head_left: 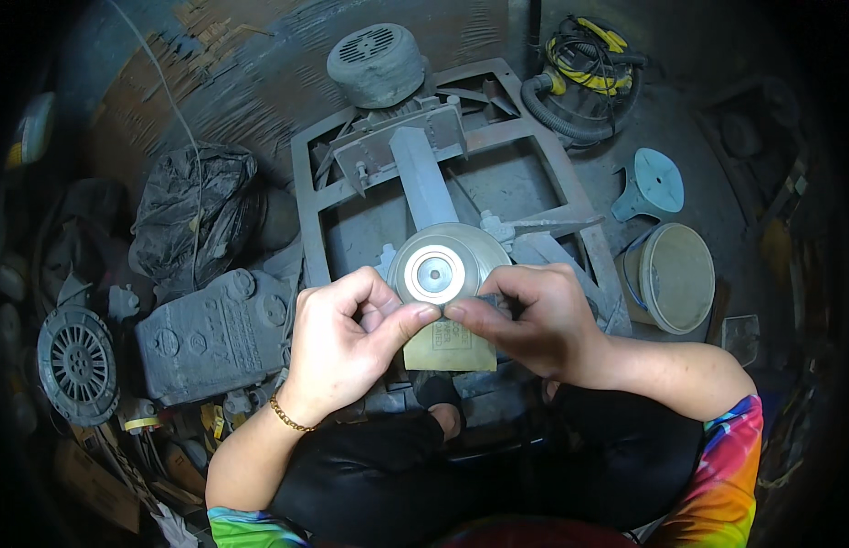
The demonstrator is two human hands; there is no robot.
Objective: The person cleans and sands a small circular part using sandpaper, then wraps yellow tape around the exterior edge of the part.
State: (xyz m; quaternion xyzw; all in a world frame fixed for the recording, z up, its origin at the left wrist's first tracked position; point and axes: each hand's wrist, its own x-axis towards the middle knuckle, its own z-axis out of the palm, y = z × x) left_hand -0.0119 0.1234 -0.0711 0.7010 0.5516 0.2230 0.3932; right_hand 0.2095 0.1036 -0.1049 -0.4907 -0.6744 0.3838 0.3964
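Observation:
Both hands meet at the near rim of a round metal wheel [482, 260], which has a pale ring and a hub with a small hole at its centre. My left hand [337, 333] is closed, its thumb tip pressing at the wheel's near edge. Opposite it, my right hand [552, 320] pinches at the same spot, the thumb tips almost touching. Below the thumbs hangs a tan sheet of sandpaper [452, 354], its printed back showing. Its upper edge appears to be gripped by both hands; the fingers behind the thumbs are partly hidden.
Beyond the wheel, a metal frame [570, 173] carries a dusty motor [374, 68]. At the right are a vacuum cleaner [593, 78], a pale-blue stool [660, 181] and a bucket [687, 279]. A black bag [200, 210], a grey machine housing [214, 338] and a round vented cover [77, 365] lie left.

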